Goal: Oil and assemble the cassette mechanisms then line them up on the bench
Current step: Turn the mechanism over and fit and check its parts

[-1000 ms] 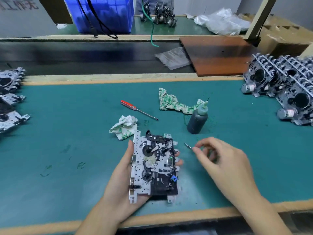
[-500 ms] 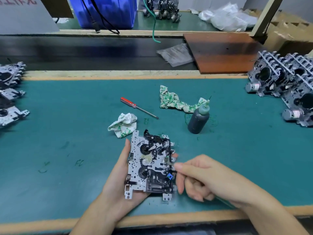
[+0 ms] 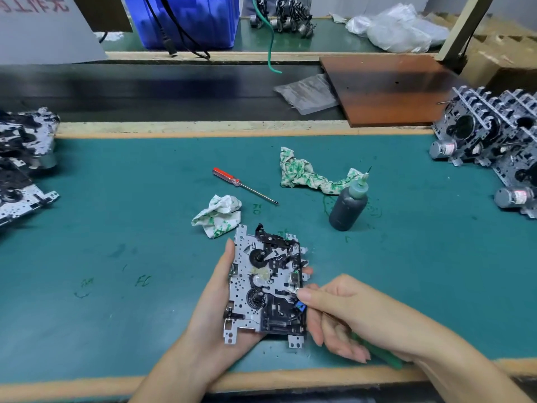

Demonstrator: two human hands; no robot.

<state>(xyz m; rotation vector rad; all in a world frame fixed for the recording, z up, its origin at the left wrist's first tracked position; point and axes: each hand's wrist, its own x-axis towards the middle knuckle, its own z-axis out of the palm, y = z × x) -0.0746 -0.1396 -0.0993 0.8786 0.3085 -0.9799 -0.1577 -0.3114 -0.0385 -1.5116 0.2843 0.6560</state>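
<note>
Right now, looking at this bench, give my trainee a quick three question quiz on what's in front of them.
1. True or false: the oil bottle is lying on its side.
2. Which hand cradles the cassette mechanism from below: left hand or right hand?
3. Multiple choice: the red-handled screwdriver lies A) on the brown board, B) on the green mat beyond the crumpled rag, C) in the blue bin.

Key: 1 false, it stands upright. 2 left; the right pinches a small tool at the mechanism's right edge. 3 B.
</note>
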